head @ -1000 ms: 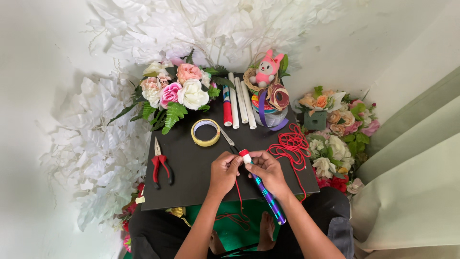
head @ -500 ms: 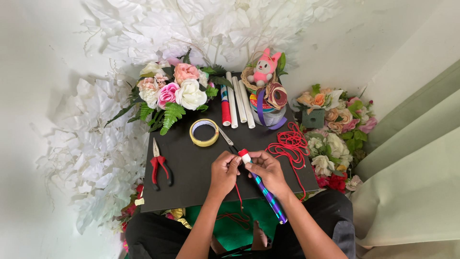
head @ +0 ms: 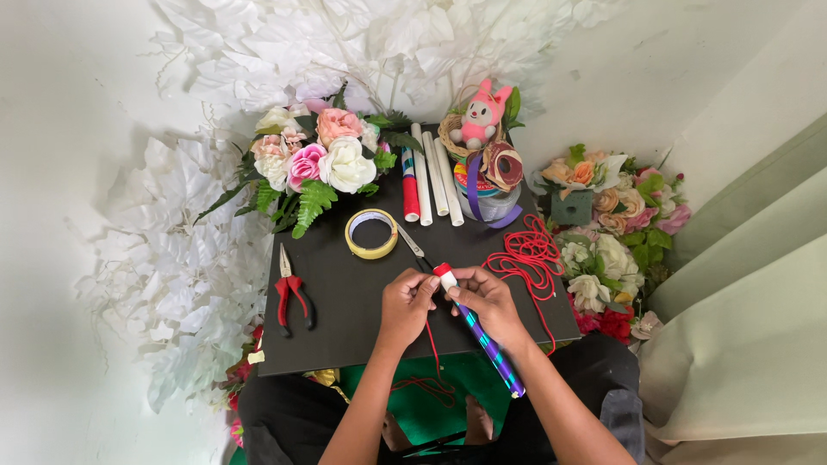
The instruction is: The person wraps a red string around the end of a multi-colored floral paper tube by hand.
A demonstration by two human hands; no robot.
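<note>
I look down on a black tabletop (head: 345, 327). My hands meet near its front edge around a stick (head: 482, 340) wrapped in shiny purple and blue foil, tipped white and red. My left hand (head: 405, 306) pinches the tip, fingers closed, with red cord (head: 431, 344) trailing down from it. My right hand (head: 491, 306) grips the stick just below, fingers curled shut. I judge I am binding cord to the tip; the next turn needs steady tension and a fixed stick. More cord (head: 525, 258) lies loose at 2 o'clock. Tape (head: 371, 233) sits at 11 o'clock, red pliers (head: 293, 297) at 9, flowers (head: 319, 164) beyond at 11.
</note>
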